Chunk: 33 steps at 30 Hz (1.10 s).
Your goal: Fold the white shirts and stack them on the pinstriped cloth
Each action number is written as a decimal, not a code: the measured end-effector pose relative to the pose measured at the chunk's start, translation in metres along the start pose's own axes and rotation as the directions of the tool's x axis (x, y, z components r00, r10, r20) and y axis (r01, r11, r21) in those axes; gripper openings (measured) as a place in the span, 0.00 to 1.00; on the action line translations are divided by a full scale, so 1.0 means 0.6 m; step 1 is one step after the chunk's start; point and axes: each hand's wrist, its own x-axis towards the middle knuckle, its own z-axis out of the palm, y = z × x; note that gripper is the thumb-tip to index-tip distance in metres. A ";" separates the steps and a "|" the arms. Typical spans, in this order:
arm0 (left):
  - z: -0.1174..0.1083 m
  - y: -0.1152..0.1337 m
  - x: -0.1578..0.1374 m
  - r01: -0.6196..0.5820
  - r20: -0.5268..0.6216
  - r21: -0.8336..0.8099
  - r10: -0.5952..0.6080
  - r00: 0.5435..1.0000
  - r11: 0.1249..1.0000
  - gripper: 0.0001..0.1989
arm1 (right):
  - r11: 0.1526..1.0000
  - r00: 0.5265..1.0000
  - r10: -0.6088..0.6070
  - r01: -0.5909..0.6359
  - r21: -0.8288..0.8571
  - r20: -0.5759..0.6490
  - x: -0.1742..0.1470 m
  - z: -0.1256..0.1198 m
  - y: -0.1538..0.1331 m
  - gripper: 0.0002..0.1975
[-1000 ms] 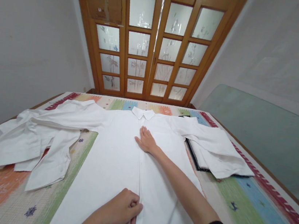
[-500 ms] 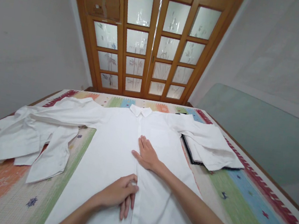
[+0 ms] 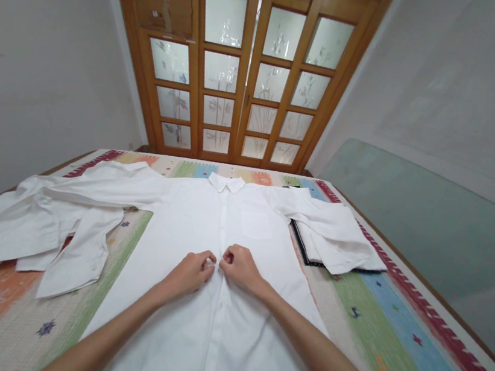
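A white collared shirt lies face up and spread out, its collar at the far end and its button front running down the middle. My left hand is closed at the left of the button front, the fingertips pinching the shirt's edge. Opposite it, my right hand pinches the same front edge, thumb against forefinger. The two hands nearly touch, about mid-chest, below the pocket. Any button between the fingertips is too small to make out. Toward me, the lower part of the front edge lies loose.
Another white garment lies crumpled at the left, by the shirt's sleeve. Under the right sleeve is a folded black-and-white pile. A striped, colourful cloth covers the surface. Wooden glass-paned doors stand beyond; a pale green panel is at the right.
My left hand has moved up and forward along the front edge. My right hand has gone from lying flat to pinching, and is a little nearer me. The view has shifted slightly.
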 end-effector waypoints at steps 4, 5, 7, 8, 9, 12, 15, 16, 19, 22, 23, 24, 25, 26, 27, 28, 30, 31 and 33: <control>-0.003 0.000 0.022 -0.075 -0.082 0.163 0.089 0.993 0.984 0.17 | 0.976 0.996 0.068 -0.080 0.201 0.065 0.003 -0.006 0.005 0.05; -0.001 0.000 0.027 -0.089 -0.091 0.191 0.107 0.990 0.978 0.17 | 0.967 0.994 0.076 -0.093 0.235 0.079 0.004 -0.007 0.008 0.05; 0.005 0.001 0.034 -0.104 -0.105 0.233 0.131 0.986 0.967 0.17 | 0.950 0.990 0.091 -0.119 0.290 0.108 0.005 -0.008 0.015 0.05; 0.007 0.003 0.037 -0.104 -0.110 0.247 0.135 0.985 0.963 0.16 | 0.939 0.987 0.101 -0.137 0.316 0.127 0.006 -0.008 0.018 0.05; 0.009 0.004 0.039 -0.101 -0.114 0.259 0.134 0.984 0.961 0.15 | 0.926 0.982 0.115 -0.160 0.342 0.148 0.007 -0.008 0.020 0.05; 0.012 0.009 0.044 -0.085 -0.137 0.260 0.124 0.983 0.962 0.12 | 0.870 0.958 0.171 -0.257 0.421 0.230 0.006 -0.008 0.022 0.06; 0.012 0.009 0.047 -0.082 -0.167 0.184 0.114 0.979 0.980 0.09 | 0.816 0.935 0.211 -0.329 0.475 0.286 0.004 -0.010 0.018 0.06; 0.012 0.009 0.048 -0.088 -0.176 0.160 0.116 0.978 0.983 0.08 | 0.804 0.931 0.216 -0.341 0.487 0.294 0.003 -0.010 0.016 0.07; 0.013 0.006 0.047 -0.094 -0.192 0.099 0.112 0.975 0.991 0.06 | 0.778 0.921 0.227 -0.367 0.510 0.317 0.003 -0.010 0.014 0.07; 0.019 0.003 0.042 -0.049 -0.172 0.010 0.050 0.984 0.999 0.07 | 0.761 0.917 0.226 -0.376 0.528 0.328 0.003 -0.008 0.016 0.07; 0.021 0.003 0.041 -0.031 -0.159 -0.023 0.027 0.987 0.999 0.08 | 0.756 0.918 0.222 -0.375 0.537 0.328 0.003 -0.007 0.017 0.07; 0.023 0.003 0.040 -0.016 -0.148 -0.051 0.008 0.989 0.999 0.08 | 0.751 0.920 0.216 -0.371 0.546 0.328 0.003 -0.007 0.018 0.07; 0.025 0.003 0.039 -0.004 -0.141 -0.075 -0.007 0.990 0.997 0.08 | 0.745 0.921 0.208 -0.368 0.556 0.330 0.003 -0.007 0.018 0.07; 0.027 0.004 0.039 0.005 -0.137 -0.097 -0.019 0.990 0.995 0.07 | 0.738 0.920 0.200 -0.368 0.566 0.337 0.004 -0.008 0.018 0.07; 0.028 0.005 0.039 0.011 -0.137 -0.117 -0.028 0.990 0.993 0.07 | 0.728 0.917 0.193 -0.372 0.576 0.349 0.004 -0.010 0.017 0.08; 0.029 0.006 0.039 0.016 -0.138 -0.134 -0.035 0.990 0.991 0.06 | 0.717 0.912 0.187 -0.380 0.584 0.364 0.005 -0.012 0.016 0.08; 0.030 0.009 0.040 0.031 -0.146 -0.167 -0.056 0.988 0.986 0.04 | 0.698 0.900 0.181 -0.401 0.593 0.396 0.006 -0.017 0.013 0.09; 0.029 0.010 0.041 0.042 -0.153 -0.184 -0.071 0.986 0.982 0.04 | 0.691 0.894 0.182 -0.413 0.593 0.409 0.006 -0.019 0.011 0.08; 0.029 0.011 0.042 0.067 -0.181 -0.214 -0.107 0.978 0.975 0.03 | 0.687 0.887 0.191 -0.427 0.588 0.421 0.007 -0.022 0.008 0.06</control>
